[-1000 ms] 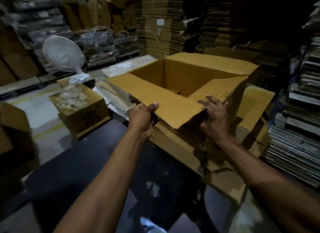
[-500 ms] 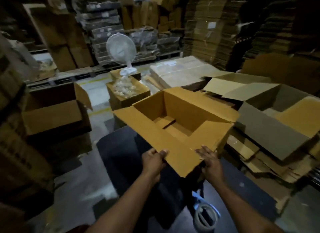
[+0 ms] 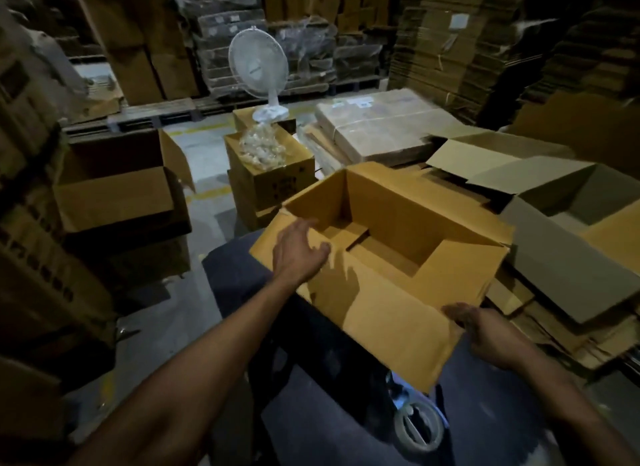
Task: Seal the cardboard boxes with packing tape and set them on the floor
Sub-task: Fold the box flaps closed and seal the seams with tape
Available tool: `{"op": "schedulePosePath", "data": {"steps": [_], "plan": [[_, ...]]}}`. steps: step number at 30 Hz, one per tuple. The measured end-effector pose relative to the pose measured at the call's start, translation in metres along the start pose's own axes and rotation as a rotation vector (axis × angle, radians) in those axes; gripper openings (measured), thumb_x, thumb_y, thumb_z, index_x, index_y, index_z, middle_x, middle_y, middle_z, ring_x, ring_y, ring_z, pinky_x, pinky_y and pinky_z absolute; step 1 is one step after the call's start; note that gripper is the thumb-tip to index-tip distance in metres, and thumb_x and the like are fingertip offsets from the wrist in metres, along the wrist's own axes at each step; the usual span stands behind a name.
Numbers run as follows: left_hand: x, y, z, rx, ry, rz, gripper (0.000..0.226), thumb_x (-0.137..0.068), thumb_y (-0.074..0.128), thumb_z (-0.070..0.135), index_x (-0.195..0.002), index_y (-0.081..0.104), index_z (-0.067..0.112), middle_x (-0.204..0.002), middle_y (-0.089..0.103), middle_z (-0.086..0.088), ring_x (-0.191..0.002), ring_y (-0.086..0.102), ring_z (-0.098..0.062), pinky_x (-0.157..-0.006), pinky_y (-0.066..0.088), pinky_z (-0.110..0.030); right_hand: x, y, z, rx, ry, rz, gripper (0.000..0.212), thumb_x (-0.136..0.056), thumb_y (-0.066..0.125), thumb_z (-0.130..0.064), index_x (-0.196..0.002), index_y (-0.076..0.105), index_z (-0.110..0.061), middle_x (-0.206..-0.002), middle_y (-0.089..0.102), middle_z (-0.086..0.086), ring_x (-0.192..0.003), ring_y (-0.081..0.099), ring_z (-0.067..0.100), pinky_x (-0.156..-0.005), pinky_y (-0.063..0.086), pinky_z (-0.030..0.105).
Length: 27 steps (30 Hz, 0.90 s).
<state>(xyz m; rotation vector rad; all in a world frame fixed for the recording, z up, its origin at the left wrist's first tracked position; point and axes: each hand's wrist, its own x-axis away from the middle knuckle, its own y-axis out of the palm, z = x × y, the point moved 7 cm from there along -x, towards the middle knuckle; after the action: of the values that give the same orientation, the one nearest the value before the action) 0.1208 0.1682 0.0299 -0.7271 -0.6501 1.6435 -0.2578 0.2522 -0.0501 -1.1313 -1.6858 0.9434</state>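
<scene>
The open box [image 3: 391, 257] gapes upward, its hollow free to reach into; the near flap [image 3: 398, 323] juts over the tape roll [image 3: 418, 427]. Flattened cardboard [image 3: 571, 257] crowds the right; a small carton [image 3: 270, 174] stands just behind; bare floor [image 3: 204, 219] runs left

We see a dim warehouse: grey concrete floor [image 3: 204, 160] with yellow lines, stacks of flattened cardboard [image 3: 446, 42] along the back, wrapped pallets [image 3: 277, 63], a white desk fan [image 3: 259, 67] on a carton [image 3: 273, 174].

A dark work surface [image 3: 239, 285] carries the open cardboard box [image 3: 408, 257] and a roll of packing tape [image 3: 419, 425] near its front edge — beyond it, the concrete floor [image 3: 204, 174] holds stacked cartons [image 3: 270, 181] and flattened cardboard [image 3: 540, 313].
</scene>
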Motion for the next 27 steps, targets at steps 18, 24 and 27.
{"op": "schedulePosePath", "data": {"steps": [18,24,27], "plan": [[-0.101,0.065,-0.038,-0.109,0.637,-0.644,0.051,-0.091,0.065,0.066,-0.129,0.069,0.033,-0.116,0.075,0.01,-0.099,0.067,-0.011,-0.087,0.059,-0.039,-0.148,-0.005,-0.187,-0.237,0.223,0.145,0.045,-0.098,0.062,-0.046,-0.137,0.064,-0.025,-0.135,0.065,-0.009,-0.116,0.063,0.009,-0.09,0.053,0.031],[-0.167,-0.039,-0.177,0.369,-0.006,0.031,0.036,-0.1,0.066,0.042,-0.131,0.068,0.025,-0.139,0.064,0.004,-0.129,0.055,-0.014,-0.108,0.045,-0.037,-0.197,0.025,-0.289,-0.271,0.072,0.273,0.06,-0.097,0.045,-0.065,-0.151,0.042,-0.038,-0.161,0.037,-0.013,-0.149,0.03,0.008,-0.119,0.028,0.039],[-0.199,-0.007,-0.254,0.372,-0.328,-0.246,0.079,-0.086,0.053,0.083,-0.14,0.06,0.026,-0.143,0.061,-0.005,-0.131,0.056,-0.027,-0.111,0.045,-0.052,-0.23,0.037,-0.345,-0.132,-0.099,0.272,0.074,-0.097,0.032,-0.074,-0.161,0.017,-0.039,-0.17,0.006,-0.012,-0.156,-0.002,0.006,-0.123,0.01,0.04]]}}
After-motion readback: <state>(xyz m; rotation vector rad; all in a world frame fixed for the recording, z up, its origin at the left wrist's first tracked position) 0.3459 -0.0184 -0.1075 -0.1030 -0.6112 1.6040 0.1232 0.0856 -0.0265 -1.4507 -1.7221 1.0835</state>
